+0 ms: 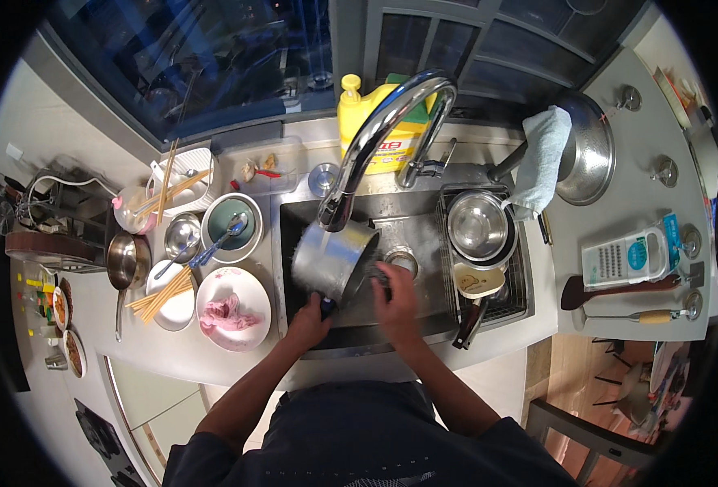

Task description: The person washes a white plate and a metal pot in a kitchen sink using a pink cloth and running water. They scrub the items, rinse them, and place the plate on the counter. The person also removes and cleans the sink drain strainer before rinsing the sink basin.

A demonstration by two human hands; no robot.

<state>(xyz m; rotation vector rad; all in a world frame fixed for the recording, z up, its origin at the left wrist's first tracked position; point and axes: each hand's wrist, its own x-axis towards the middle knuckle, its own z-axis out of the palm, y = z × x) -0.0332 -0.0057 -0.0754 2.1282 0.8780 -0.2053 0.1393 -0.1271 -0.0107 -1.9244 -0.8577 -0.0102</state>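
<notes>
A steel saucepan (328, 259) is tipped on its side under the faucet (336, 210), its mouth facing right, over the sink basin (365, 329). My left hand (308, 325) grips its dark handle (328, 304). At the pan's open rim, my right hand (397, 298) has its fingers curled around a small dark scrubber (383, 280), blurred and partly hidden by the fingers. Water seems to splash off the pan's outer side. Below and between the hands lies the wet sink floor, with the round drain (401, 260) just beyond my right hand.
A wire rack (520, 286) holding steel bowls (476, 224) fills the sink's right side. Left of the sink stand a plate with a pink cloth (231, 313), stacked bowls (255, 243), chopsticks (167, 292) and a small pan (126, 262). Behind the faucet is a yellow detergent jug (359, 112).
</notes>
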